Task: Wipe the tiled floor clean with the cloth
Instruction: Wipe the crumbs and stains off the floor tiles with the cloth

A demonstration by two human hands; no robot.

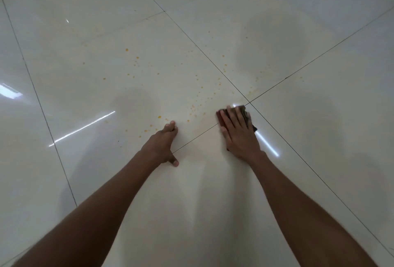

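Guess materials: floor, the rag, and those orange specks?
Floor: looks like glazed ceramic or porcelain tile, off-white and glossy; sharp light streaks reflect in it, thin dark grout lines. Cloth under the right hand: soft fabric, dark reddish-brown, matte, crumpled edge; fibre unclear. Orange specks: probably splashed liquid or sauce, wet or dried cannot be told.

Glossy pale floor tiles (298, 160), thin dark grout lines (191, 42), streaky light reflections (83, 128)

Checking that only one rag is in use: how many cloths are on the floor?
1: the dark cloth lies flat under the right hand, beside the tile joint crossing. None shows under the left hand.
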